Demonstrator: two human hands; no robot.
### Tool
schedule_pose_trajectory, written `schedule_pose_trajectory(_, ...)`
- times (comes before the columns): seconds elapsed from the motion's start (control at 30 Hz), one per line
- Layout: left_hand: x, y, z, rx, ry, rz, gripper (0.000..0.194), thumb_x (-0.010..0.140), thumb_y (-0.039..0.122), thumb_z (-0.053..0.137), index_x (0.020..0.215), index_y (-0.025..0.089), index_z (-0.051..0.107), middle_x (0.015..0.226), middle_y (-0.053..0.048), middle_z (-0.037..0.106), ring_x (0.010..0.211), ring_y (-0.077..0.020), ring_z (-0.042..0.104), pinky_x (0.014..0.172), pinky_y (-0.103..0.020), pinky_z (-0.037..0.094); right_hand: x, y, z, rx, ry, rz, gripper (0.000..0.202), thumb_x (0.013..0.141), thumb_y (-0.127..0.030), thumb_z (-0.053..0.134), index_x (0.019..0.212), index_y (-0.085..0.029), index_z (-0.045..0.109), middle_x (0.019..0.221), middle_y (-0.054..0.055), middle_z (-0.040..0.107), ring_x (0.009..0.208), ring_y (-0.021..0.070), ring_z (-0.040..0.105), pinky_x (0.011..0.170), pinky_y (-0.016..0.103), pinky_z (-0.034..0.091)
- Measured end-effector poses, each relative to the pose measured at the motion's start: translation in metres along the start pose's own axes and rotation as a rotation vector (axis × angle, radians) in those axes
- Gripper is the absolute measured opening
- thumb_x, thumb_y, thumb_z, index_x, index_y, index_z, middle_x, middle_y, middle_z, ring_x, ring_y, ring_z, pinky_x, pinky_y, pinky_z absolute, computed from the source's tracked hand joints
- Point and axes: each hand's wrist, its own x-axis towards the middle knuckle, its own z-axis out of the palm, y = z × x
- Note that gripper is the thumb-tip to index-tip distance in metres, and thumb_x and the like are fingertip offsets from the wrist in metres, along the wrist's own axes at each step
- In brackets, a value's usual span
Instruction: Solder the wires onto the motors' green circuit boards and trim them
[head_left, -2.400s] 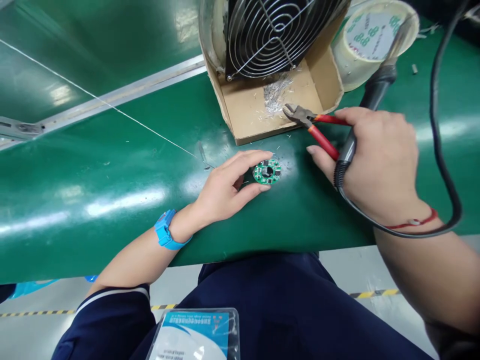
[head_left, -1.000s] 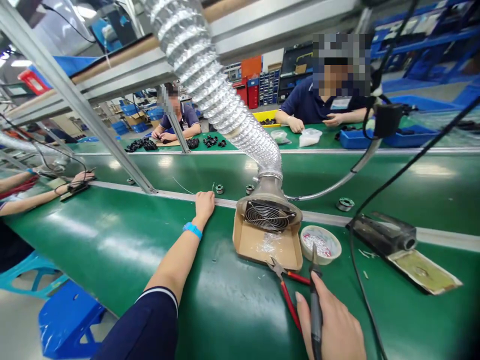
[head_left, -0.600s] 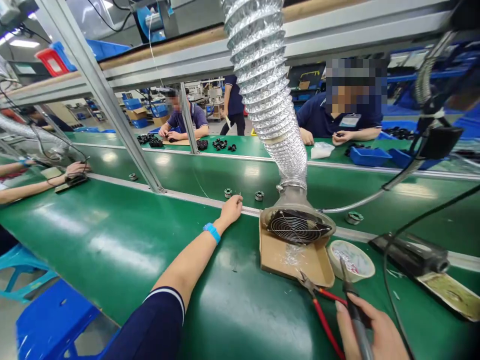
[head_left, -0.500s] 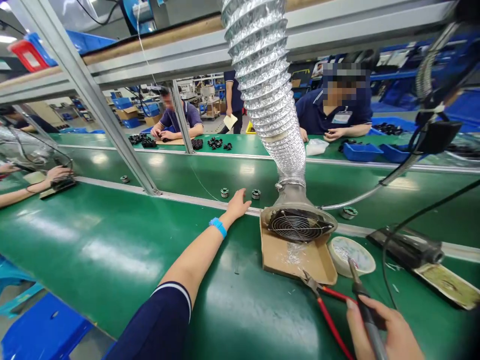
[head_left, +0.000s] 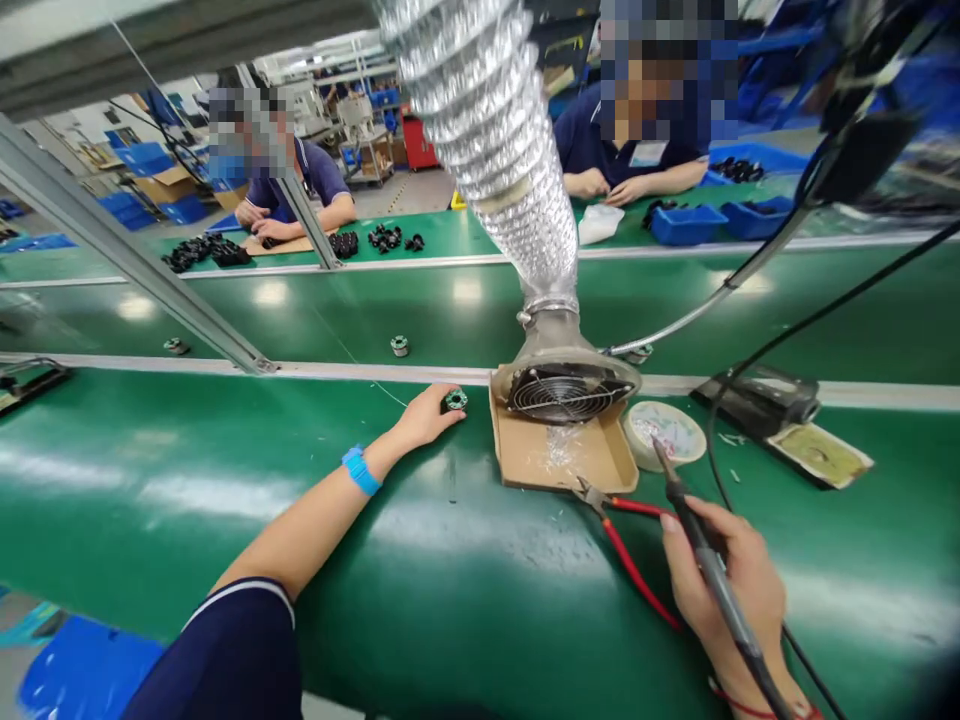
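Observation:
My left hand [head_left: 424, 420] is closed on a small motor stator [head_left: 456, 400] with a green ring-shaped top, just above the near green tabletop. Its thumb and fingers grip the rim. In my right hand [head_left: 742, 580] is a soldering iron [head_left: 705, 555], held like a pen, its tip over a round, pale dish [head_left: 637, 452] of whitish bits. Red-handled cutting pliers [head_left: 630, 565] lie with their jaws spread beside that hand. Another stator [head_left: 400, 346] stands upright on the green strip beyond the pale rail.
A fume extractor [head_left: 574, 392] on a silver duct [head_left: 480, 130] stands at a cardboard tray [head_left: 517, 460] holding clippings. To the right are an iron holder [head_left: 765, 395] and sponge tray [head_left: 821, 455]. Cables cross there. A slanted metal post [head_left: 150, 270] is left; two co-workers sit opposite.
My left hand has closed on a stator from beyond the rail and brought it back toward me. The view has shifted. My right hand still holds the soldering iron.

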Motion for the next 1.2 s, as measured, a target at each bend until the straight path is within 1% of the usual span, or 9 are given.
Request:
schedule_pose_trajectory(0.13,-0.068,0.011,-0.005,-0.037,-0.074,-0.005,0.037,0.085,0.022,0.070,0.122,0.019,0.065,0.115,-0.007,0.064,0.107,-0.0227,0.060,0.100,-0.038,0.047,-0.005,-0.009,-0.006,0.108,-0.023,-0.006,0.043,0.090,-0.045,0.061,0.121,-0.015,0.066,0.107,0.013,0.074,0.097,0.0251,0.073,0.086,0.038,0.059)
schedule_pose_trajectory(0.23,-0.100,0.035,0.002,-0.091,-0.145,-0.027,0.040,0.085,0.022,0.069,0.125,0.021,0.064,0.109,-0.004,0.066,0.092,-0.0177,0.060,0.087,-0.032,0.048,-0.014,-0.025,-0.017,0.271,-0.090,-0.023,0.048,0.094,-0.036,0.058,0.138,-0.019,0.054,0.102,0.008,0.077,0.082,0.0201,0.075,0.078,0.035,0.061)
schedule_pose_trajectory(0.33,-0.123,0.066,0.015,-0.202,-0.266,-0.051,0.045,0.084,0.028,0.071,0.128,0.022,0.063,0.078,0.003,0.059,0.065,-0.0117,0.049,0.065,-0.025,0.042,-0.021,-0.053,-0.032,0.407,-0.180,0.005,0.038,0.094,-0.027,0.057,0.133,-0.024,0.056,0.093,0.003,0.077,0.079,0.0166,0.076,0.077,0.031,0.063)
schedule_pose_trajectory(0.4,-0.134,0.085,0.024,-0.359,-0.363,-0.072,0.045,0.083,0.032,0.072,0.125,0.021,0.063,0.072,0.004,0.053,0.060,-0.0097,0.041,0.058,-0.023,0.036,-0.022,-0.073,-0.039,0.586,-0.250,0.046,0.040,0.090,-0.019,0.064,0.128,-0.027,0.056,0.107,0.003,0.075,0.082,0.0149,0.076,0.079,0.029,0.063)
schedule_pose_trajectory(0.57,-0.143,0.118,0.035,-0.662,-0.526,-0.085,0.043,0.080,0.037,0.077,0.117,0.019,0.064,0.087,0.000,0.056,0.064,-0.0085,0.042,0.057,-0.023,0.034,-0.012,-0.103,-0.040,0.829,-0.303,0.080,0.054,0.082,-0.013,0.070,0.128,-0.033,0.049,0.106,0.000,0.067,0.087,0.0132,0.073,0.078,0.027,0.063)
schedule_pose_trajectory(0.73,-0.148,0.129,0.034,-0.681,-0.488,0.030,0.040,0.080,0.035,0.079,0.114,0.017,0.067,0.087,0.001,0.054,0.065,-0.0079,0.041,0.057,-0.022,0.033,-0.007,-0.105,-0.036,0.756,-0.540,0.087,0.047,0.087,-0.019,0.066,0.128,-0.030,0.048,0.094,-0.002,0.064,0.089,0.0120,0.067,0.089,0.030,0.059)
schedule_pose_trajectory(0.9,-0.152,0.128,0.034,-0.580,-0.417,0.202,0.041,0.084,0.045,0.076,0.113,0.016,0.070,0.078,0.003,0.049,0.062,-0.0069,0.039,0.056,-0.022,0.033,0.000,-0.107,-0.036,0.746,-0.672,0.066,0.042,0.090,-0.022,0.064,0.128,-0.027,0.047,0.089,-0.003,0.065,0.083,0.0093,0.065,0.083,0.025,0.056)
schedule_pose_trajectory(1.07,-0.152,0.126,0.034,-0.481,-0.394,0.268,0.045,0.085,0.051,0.073,0.113,0.016,0.070,0.074,0.004,0.048,0.061,-0.0073,0.039,0.056,-0.022,0.035,0.001,-0.109,-0.041,0.672,-0.738,0.088,0.042,0.092,-0.027,0.062,0.131,-0.026,0.046,0.092,-0.002,0.066,0.079,0.0089,0.063,0.064,0.020,0.049)
schedule_pose_trajectory(1.2,-0.152,0.127,0.035,-0.419,-0.354,0.291,0.047,0.084,0.055,0.072,0.110,0.015,0.072,0.069,0.005,0.045,0.060,-0.0079,0.038,0.057,-0.023,0.035,0.000,-0.110,-0.042,0.653,-0.755,0.083,0.038,0.093,-0.027,0.059,0.129,-0.026,0.047,0.089,-0.002,0.063,0.083,0.0108,0.063,0.070,0.022,0.050)
